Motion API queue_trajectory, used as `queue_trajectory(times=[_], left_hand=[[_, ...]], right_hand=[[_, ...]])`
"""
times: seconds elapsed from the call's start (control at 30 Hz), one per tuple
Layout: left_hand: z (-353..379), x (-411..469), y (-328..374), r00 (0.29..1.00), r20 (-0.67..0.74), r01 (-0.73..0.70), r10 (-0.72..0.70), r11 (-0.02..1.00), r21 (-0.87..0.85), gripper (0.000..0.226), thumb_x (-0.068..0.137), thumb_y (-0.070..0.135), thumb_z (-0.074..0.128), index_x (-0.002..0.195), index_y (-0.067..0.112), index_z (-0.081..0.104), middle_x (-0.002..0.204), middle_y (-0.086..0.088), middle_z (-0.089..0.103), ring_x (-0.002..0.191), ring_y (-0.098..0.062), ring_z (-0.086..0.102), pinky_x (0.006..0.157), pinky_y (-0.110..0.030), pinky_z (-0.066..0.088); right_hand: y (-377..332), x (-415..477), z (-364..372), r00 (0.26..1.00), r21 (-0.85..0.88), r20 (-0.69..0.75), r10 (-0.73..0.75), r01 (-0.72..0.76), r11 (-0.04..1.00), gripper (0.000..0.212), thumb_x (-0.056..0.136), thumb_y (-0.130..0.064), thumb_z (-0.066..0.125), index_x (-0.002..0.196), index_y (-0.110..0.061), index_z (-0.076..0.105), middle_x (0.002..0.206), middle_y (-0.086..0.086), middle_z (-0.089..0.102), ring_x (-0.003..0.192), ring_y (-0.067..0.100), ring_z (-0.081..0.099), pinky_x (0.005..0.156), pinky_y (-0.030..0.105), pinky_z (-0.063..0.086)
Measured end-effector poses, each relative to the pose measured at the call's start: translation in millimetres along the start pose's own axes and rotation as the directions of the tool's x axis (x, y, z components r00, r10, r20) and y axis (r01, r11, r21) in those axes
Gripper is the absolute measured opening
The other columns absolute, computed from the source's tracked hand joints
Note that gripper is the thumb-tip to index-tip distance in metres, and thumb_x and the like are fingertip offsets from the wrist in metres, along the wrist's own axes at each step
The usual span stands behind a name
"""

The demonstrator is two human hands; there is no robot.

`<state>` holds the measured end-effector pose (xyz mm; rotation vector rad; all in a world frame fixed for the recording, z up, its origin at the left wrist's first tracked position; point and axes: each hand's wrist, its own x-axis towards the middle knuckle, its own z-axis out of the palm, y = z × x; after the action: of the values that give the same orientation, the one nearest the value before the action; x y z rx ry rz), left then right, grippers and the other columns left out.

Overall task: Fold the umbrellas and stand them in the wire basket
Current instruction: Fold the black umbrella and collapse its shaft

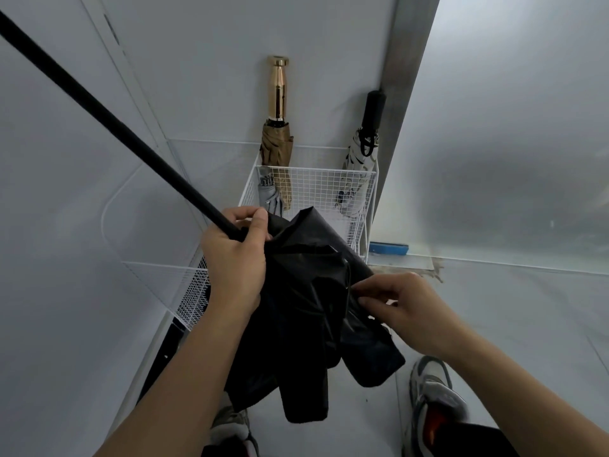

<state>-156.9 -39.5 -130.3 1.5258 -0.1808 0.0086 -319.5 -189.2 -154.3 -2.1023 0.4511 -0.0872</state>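
A long black umbrella hangs in front of me, its loose canopy drooping toward the floor and its shaft slanting up to the top left. My left hand grips the shaft where the canopy begins. My right hand pinches a fold of the black fabric beside a thin tie cord. Behind the umbrella stands the white wire basket. In it stand a tan umbrella with a gold handle, a white patterned umbrella with a black handle and a small grey umbrella.
White walls close in on the left and behind the basket; a grey post rises at the right. A second wire rack sits low at the left. A blue strip lies on the floor. My shoes are below.
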Motion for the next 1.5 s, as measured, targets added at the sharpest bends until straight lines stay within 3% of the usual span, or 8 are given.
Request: queue_trajectory(times=[0.3, 0.53, 0.73, 0.9, 1.0, 1.1, 1.27, 1.5], left_hand=[[6, -8, 3, 0.996, -0.035, 0.079, -0.084, 0.987, -0.142, 0.014, 0.092, 0.008, 0.065, 0.079, 0.013, 0.065, 0.054, 0.006, 0.059, 0.055, -0.007, 0.059, 0.061, -0.020, 0.051], [-3, 3, 4, 0.977, -0.210, 0.029, -0.043, 0.997, -0.066, 0.014, 0.089, 0.007, 0.067, 0.081, 0.016, 0.061, 0.047, 0.010, 0.059, 0.046, 0.000, 0.056, 0.052, -0.014, 0.048], [-6, 7, 2, 0.980, -0.198, -0.015, 0.019, 1.000, 0.022, 0.016, 0.090, 0.009, 0.067, 0.079, 0.019, 0.061, 0.056, 0.003, 0.059, 0.047, -0.001, 0.056, 0.052, -0.016, 0.048], [-9, 6, 3, 0.987, -0.147, -0.053, 0.065, 0.995, 0.083, 0.015, 0.090, 0.010, 0.067, 0.080, 0.019, 0.061, 0.060, -0.002, 0.059, 0.049, -0.003, 0.056, 0.052, -0.017, 0.049], [-9, 7, 4, 0.987, -0.151, -0.047, 0.057, 0.997, 0.067, 0.015, 0.090, 0.010, 0.068, 0.080, 0.019, 0.061, 0.060, -0.001, 0.060, 0.049, -0.004, 0.057, 0.053, -0.018, 0.050], [-5, 2, 5, 0.989, -0.130, -0.058, 0.068, 0.996, 0.074, 0.016, 0.090, 0.010, 0.068, 0.079, 0.019, 0.061, 0.061, -0.001, 0.060, 0.050, -0.002, 0.057, 0.053, -0.015, 0.049], [3, -9, 2, 0.993, -0.027, -0.110, 0.115, 0.985, 0.132, 0.018, 0.089, 0.010, 0.068, 0.078, 0.022, 0.061, 0.064, -0.002, 0.063, 0.055, -0.005, 0.062, 0.057, -0.014, 0.050], [10, -17, -3, 0.983, 0.167, -0.108, 0.074, 0.974, 0.198, 0.008, 0.089, 0.013, 0.069, 0.084, 0.015, 0.065, 0.068, -0.011, 0.065, 0.059, -0.014, 0.063, 0.058, -0.012, 0.048]], right_hand=[[4, 9, 40, 0.990, -0.127, -0.125, -0.069, 0.053, 0.991, 0.056, 0.081, -0.003, 0.070, 0.047, -0.044, 0.053, 0.051, -0.029, 0.054, 0.052, -0.009, 0.051, 0.054, 0.011, 0.034], [-23, 3, 14, 0.966, 0.506, 0.229, 0.117, -0.221, 0.834, 0.042, 0.089, -0.052, 0.055, 0.084, -0.016, 0.076, 0.076, 0.001, 0.072, 0.067, 0.012, 0.067, 0.061, 0.021, 0.049], [-10, -4, 12, 0.951, 0.140, 0.306, 0.037, -0.084, 0.987, 0.013, 0.080, -0.021, 0.080, 0.092, -0.020, 0.075, 0.085, 0.001, 0.075, 0.081, 0.017, 0.072, 0.081, 0.045, 0.059], [-5, 3, -22, 0.996, 0.429, 0.011, 0.086, -0.082, 0.900, 0.019, 0.084, 0.002, 0.069, 0.079, -0.015, 0.077, 0.075, 0.005, 0.072, 0.072, 0.016, 0.070, 0.070, 0.025, 0.051], [4, 6, -35, 0.990, 0.323, 0.088, 0.109, -0.132, 0.937, 0.012, 0.077, -0.011, 0.078, 0.085, -0.019, 0.077, 0.082, 0.007, 0.073, 0.081, 0.018, 0.070, 0.081, 0.035, 0.052], [-3, 1, -26, 0.963, 0.356, 0.263, 0.064, -0.159, 0.921, 0.051, 0.065, -0.042, 0.080, 0.111, -0.023, 0.072, 0.103, 0.006, 0.073, 0.098, 0.022, 0.071, 0.085, 0.033, 0.055], [-20, 1, 4, 0.988, 0.254, -0.146, -0.049, 0.086, 0.963, 0.047, 0.070, -0.053, 0.081, 0.111, -0.033, 0.071, 0.103, -0.014, 0.073, 0.099, 0.006, 0.069, 0.089, 0.026, 0.055], [-26, 5, 6, 0.910, 0.299, -0.405, -0.085, 0.219, 0.929, 0.012, 0.083, -0.015, 0.076, 0.076, -0.025, 0.075, 0.074, -0.009, 0.072, 0.071, 0.006, 0.066, 0.067, 0.013, 0.048]])
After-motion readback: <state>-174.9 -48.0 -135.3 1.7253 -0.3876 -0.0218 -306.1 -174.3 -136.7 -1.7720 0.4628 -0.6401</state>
